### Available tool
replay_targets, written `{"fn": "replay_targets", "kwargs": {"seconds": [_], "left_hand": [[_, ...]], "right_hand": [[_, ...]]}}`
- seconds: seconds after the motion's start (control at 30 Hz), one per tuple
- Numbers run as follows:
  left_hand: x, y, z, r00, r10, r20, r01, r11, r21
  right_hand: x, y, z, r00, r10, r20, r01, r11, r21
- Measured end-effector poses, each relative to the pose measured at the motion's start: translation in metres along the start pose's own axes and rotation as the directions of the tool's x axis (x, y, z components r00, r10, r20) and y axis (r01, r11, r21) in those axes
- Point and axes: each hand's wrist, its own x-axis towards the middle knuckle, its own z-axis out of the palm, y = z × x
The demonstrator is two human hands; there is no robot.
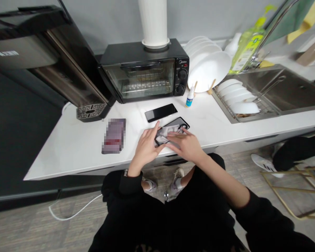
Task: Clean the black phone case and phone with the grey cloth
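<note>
On the white counter (76,150), a dark phone (177,121) lies with its round camera ring at the upper right. A crumpled grey cloth (164,132) covers much of its back. My left hand (146,144) steadies the phone's left end between thumb and fingers. With bent fingers, my right hand (186,142) presses the cloth against the phone; its fingertips are partly hidden. Just behind lies a second phone (161,112), its black screen up. A small white spray bottle (189,98) with a blue label stands further back.
A blurred-out purplish flat item (114,136) lies at left, near a tall dispenser (57,59). Behind are a toaster oven (144,78), racked white plates (208,70) and a green pump bottle (248,49). Bowls (238,96) sit in the sink (288,85). Another person's shoe (263,163) shows at right.
</note>
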Motion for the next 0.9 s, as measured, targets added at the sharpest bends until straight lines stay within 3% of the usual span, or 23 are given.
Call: {"fn": "replay_targets", "kwargs": {"seconds": [0.07, 0.13, 0.3, 0.37, 0.5, 0.6, 0.77, 0.83, 0.9], "left_hand": [[0.001, 0.001, 0.001, 1.0, 0.01, -0.004, -0.01, 1.0, 0.004], [0.001, -0.001, 0.002, 1.0, 0.022, -0.001, -0.022, 1.0, -0.005], [-0.001, -0.007, 0.001, 0.999, 0.039, 0.015, -0.038, 0.999, -0.03], [-0.002, -0.007, 0.001, 0.999, 0.039, 0.004, -0.039, 0.999, -0.027], [0.001, -0.002, 0.002, 1.0, 0.029, -0.008, -0.029, 0.999, -0.041], [0.003, -0.001, 0.003, 0.999, 0.045, 0.005, -0.044, 0.998, -0.04], [0.0, -0.005, 0.003, 0.999, 0.042, 0.0, -0.042, 0.999, -0.007], [-0.001, -0.005, 0.003, 0.999, 0.031, -0.007, -0.031, 0.999, 0.006], [-0.001, -0.003, 0.002, 1.0, 0.025, -0.015, -0.025, 1.0, 0.003]], "right_hand": [[0.0, 0.015, -0.005, 0.992, 0.112, -0.066, -0.117, 0.989, -0.092], [0.004, 0.015, 0.0, 0.983, 0.152, -0.104, -0.165, 0.977, -0.132], [0.01, -0.022, 0.024, 0.997, -0.073, -0.011, 0.073, 0.996, 0.051], [0.002, -0.019, 0.02, 0.997, -0.076, -0.009, 0.076, 0.994, 0.082], [-0.01, 0.018, 0.0, 0.987, 0.113, -0.114, -0.122, 0.989, -0.078], [0.0, 0.021, 0.003, 0.971, 0.175, -0.164, -0.201, 0.967, -0.159], [0.012, -0.028, 0.026, 0.998, -0.048, -0.051, 0.047, 0.999, -0.014], [0.004, -0.028, 0.021, 0.996, -0.09, -0.014, 0.09, 0.994, 0.053], [-0.007, -0.009, 0.008, 0.999, -0.05, -0.005, 0.05, 0.998, 0.043]]}}
